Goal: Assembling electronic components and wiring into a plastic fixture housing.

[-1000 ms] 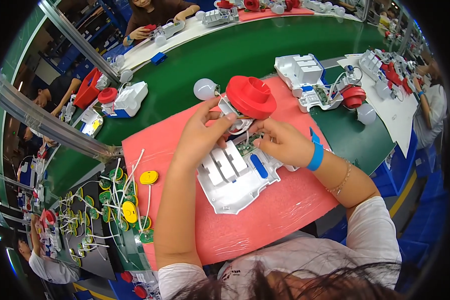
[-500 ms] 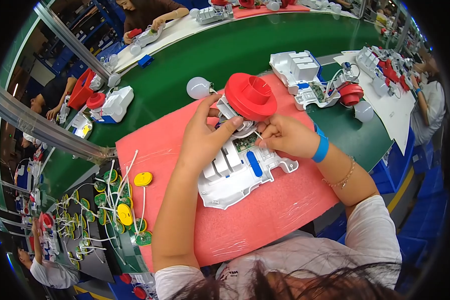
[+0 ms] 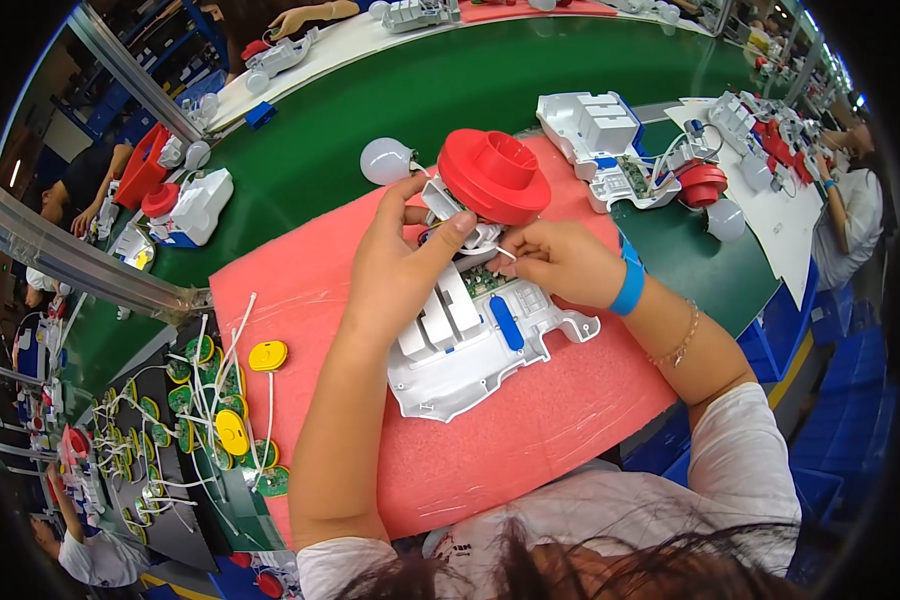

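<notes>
My left hand [image 3: 402,262] is closed around a white plastic motor housing [image 3: 440,201] that carries a round red plastic part [image 3: 493,178] on top. Between the thumb and fingers of my right hand [image 3: 558,262] the end of a white cable [image 3: 505,253] is pinched, close beside that housing. Right below both hands lies a white plastic shell [image 3: 440,385] with box-shaped compartments, a blue oval piece [image 3: 507,322] and a green circuit board [image 3: 482,281], partly covered by my fingers. A whitish translucent ball [image 3: 385,161] sits just beyond my left hand.
Pink foam sheet [image 3: 540,420] lies under the work. At left are several yellow round parts with circuit boards and white cables [image 3: 232,432]. Another opened white shell [image 3: 595,140] stands at the back right. A green belt [image 3: 310,160] runs behind; co-workers sit around it.
My right hand has shifted slightly left and up, closer to the housing, with the cable still pinched. My left hand still holds the housing. The whole view has shifted a little.
</notes>
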The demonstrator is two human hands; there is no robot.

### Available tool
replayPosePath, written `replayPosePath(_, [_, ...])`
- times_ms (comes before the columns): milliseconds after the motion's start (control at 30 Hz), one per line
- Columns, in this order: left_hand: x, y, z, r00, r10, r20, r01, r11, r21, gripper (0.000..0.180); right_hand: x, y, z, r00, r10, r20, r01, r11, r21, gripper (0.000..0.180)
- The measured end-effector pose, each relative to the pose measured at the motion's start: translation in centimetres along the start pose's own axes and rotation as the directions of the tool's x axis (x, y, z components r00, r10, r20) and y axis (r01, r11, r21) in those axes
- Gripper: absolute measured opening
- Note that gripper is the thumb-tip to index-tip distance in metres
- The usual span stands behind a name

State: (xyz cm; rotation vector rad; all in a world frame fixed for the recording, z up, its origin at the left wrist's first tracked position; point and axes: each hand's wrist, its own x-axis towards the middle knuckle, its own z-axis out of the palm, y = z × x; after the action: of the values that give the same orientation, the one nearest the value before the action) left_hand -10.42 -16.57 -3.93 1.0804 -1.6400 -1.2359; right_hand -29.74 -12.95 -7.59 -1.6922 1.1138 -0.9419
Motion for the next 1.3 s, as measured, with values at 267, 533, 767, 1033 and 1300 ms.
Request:
replayPosePath(267, [0.1,-0.4,-0.3,1.0,0.012,0.017,-0.012,1.0,0.022,0.063,-0.2,-1.3,-0.5,0.991,-0.037,0.131,0.102,0.841,-0.531,0.012])
replayPosePath(533, [0.1,-0.6,-0.4,1.0,-0.015,0.011,0.014,0.999,0.035,0.066,0.0,-1.1,0.0,0.994,-0.035,0.104,0.077,0.898,-0.434,0.011])
replayPosePath(767, [0.2,-0.8,-0.4,1.0,-0.022,0.009,0.022,0.999,0.039,0.066,0.1,-1.0,0.0,0.989,-0.089,0.119,0.132,0.894,-0.429,0.011])
replayPosePath(1033, [0.3,-1.0,-0.3,1.0,-0.018,0.021,0.018,1.0,0.007,0.066,0.0,-1.1,0.0,0.982,-0.113,0.154,0.174,0.859,-0.481,0.012])
replayPosePath(1300, [0.2,-0.9,-0.3,1.0,-0.011,0.025,0.012,1.0,-0.008,0.066,0.2,-0.4,0.0,0.976,-0.151,0.158,0.207,0.866,-0.456,0.012])
